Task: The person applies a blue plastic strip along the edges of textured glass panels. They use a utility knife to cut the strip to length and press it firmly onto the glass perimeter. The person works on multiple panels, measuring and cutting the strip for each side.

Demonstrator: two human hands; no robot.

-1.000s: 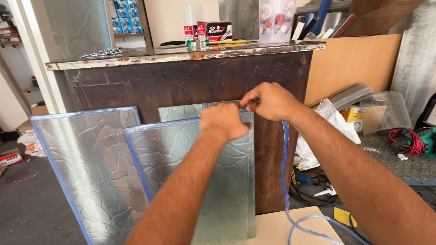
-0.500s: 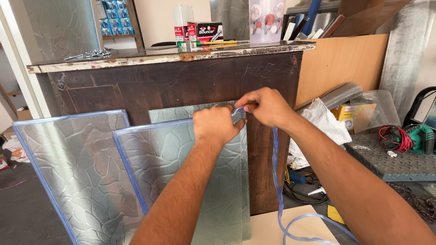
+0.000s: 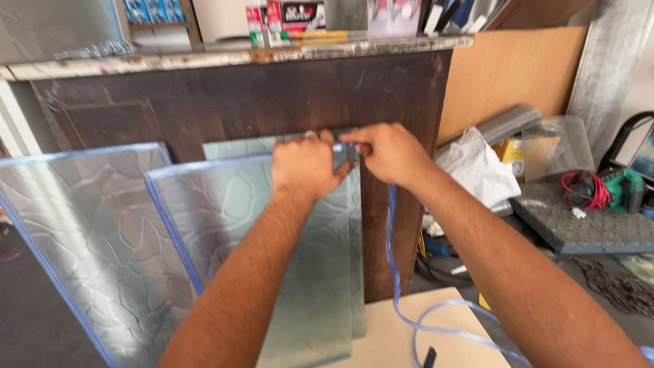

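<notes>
Centrally, our left hand [image 3: 308, 165] clamps the top edge of a patterned frosted glass pane with blue edging [image 3: 272, 252], leaning on the dark wooden counter front [image 3: 225, 99]. Our right hand [image 3: 387, 153] pinches the clear blue rubber edging strip [image 3: 394, 272] at the pane's upper right corner.

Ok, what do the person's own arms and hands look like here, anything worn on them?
Both forearms are bare up to the frame edge: no sleeves, gloves or watch show. The left hand has a pale ring-like band on one finger. The right hand shows nothing worn. Fingertips are partly hidden.
</notes>
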